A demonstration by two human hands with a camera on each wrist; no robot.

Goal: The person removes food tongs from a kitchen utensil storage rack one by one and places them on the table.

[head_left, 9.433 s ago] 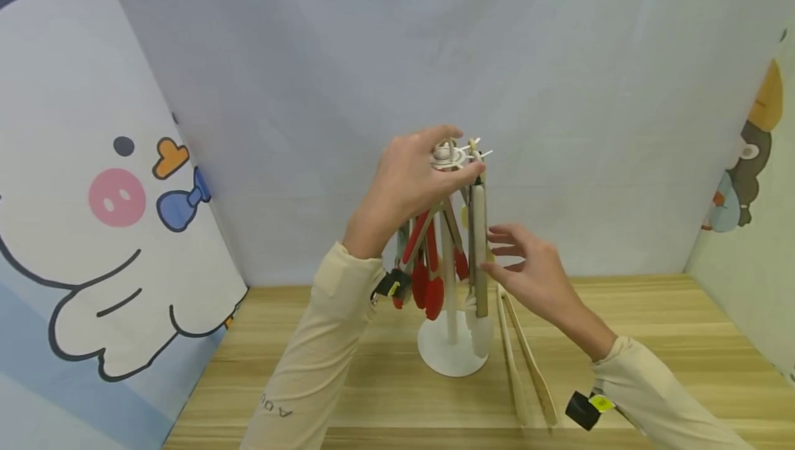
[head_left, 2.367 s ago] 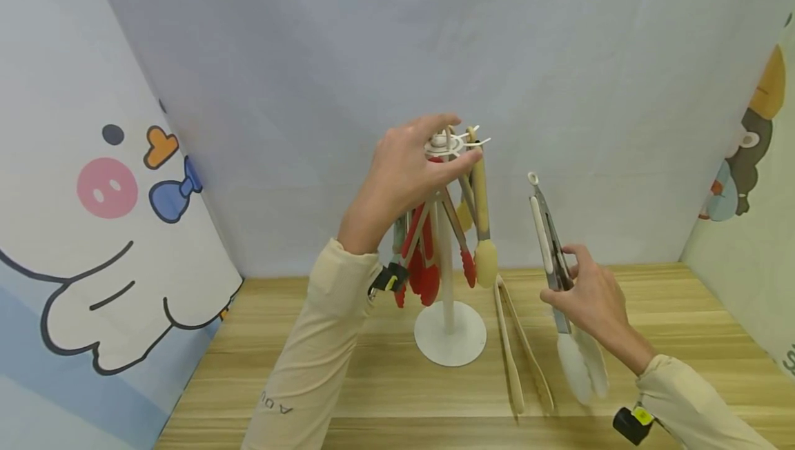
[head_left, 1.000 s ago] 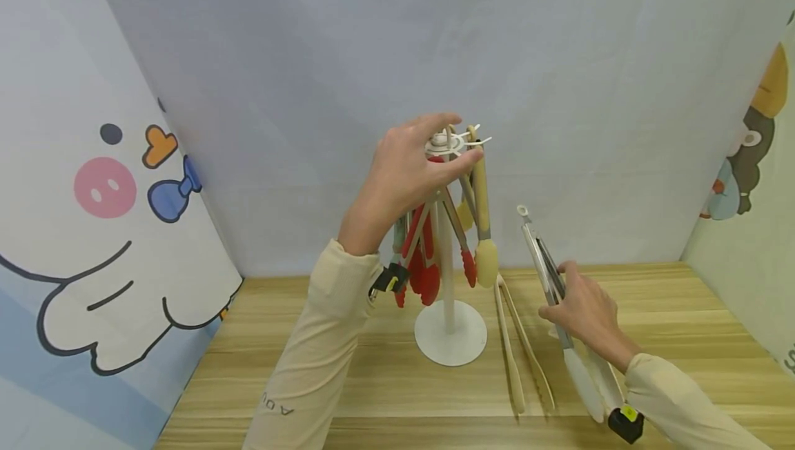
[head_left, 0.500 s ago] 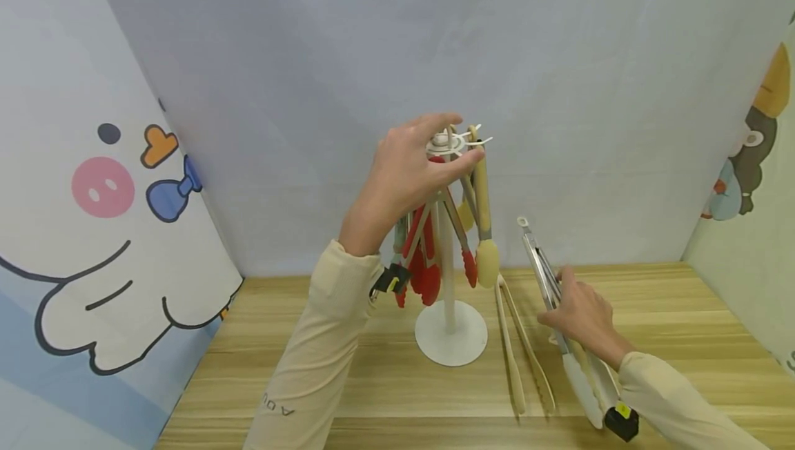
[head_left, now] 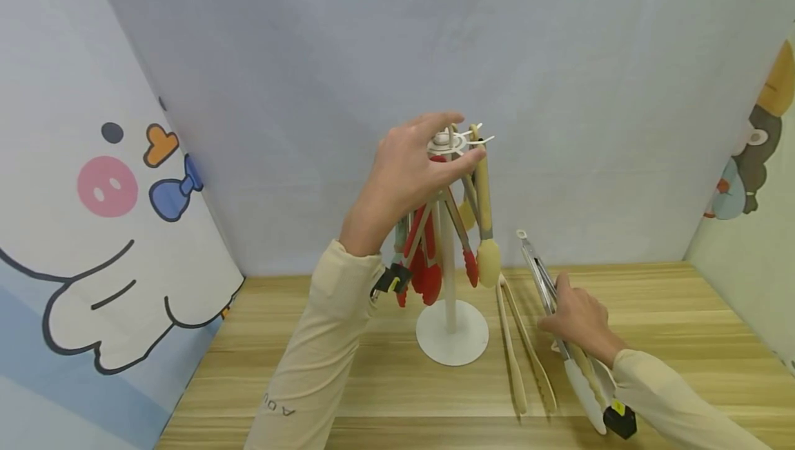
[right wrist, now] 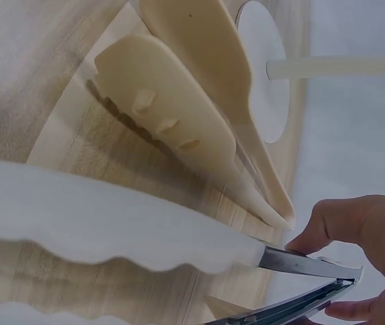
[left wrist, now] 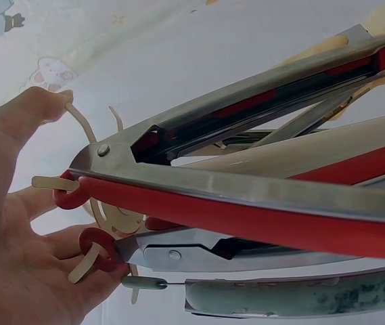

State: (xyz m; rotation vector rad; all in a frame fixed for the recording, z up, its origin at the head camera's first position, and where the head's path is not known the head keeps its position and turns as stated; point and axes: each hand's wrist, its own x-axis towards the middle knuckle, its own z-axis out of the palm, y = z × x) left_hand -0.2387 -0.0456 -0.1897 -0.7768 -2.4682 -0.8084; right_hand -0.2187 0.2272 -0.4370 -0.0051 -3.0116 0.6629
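Pinching white-tipped tongs point(head_left: 539, 277), the right hand point(head_left: 577, 315) had their tips point(right wrist: 124, 227) poking out nearward, right of the utensil rack point(head_left: 453, 346); left hand point(head_left: 406, 170) curled round the rack's top. Only its wrist cam caught that green hanging loop point(left wrist: 145, 282).

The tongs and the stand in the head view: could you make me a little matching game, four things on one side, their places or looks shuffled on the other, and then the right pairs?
Things
1. White-tipped tongs
2. Left hand
3. Yellow tongs
4. Stand

Places and looks
A. Hanging down, away from the table
B. White, with a round foot on the table
C. Held in the right hand
D. Up at the top of the stand

Right pairs: 1-C, 2-D, 3-A, 4-B
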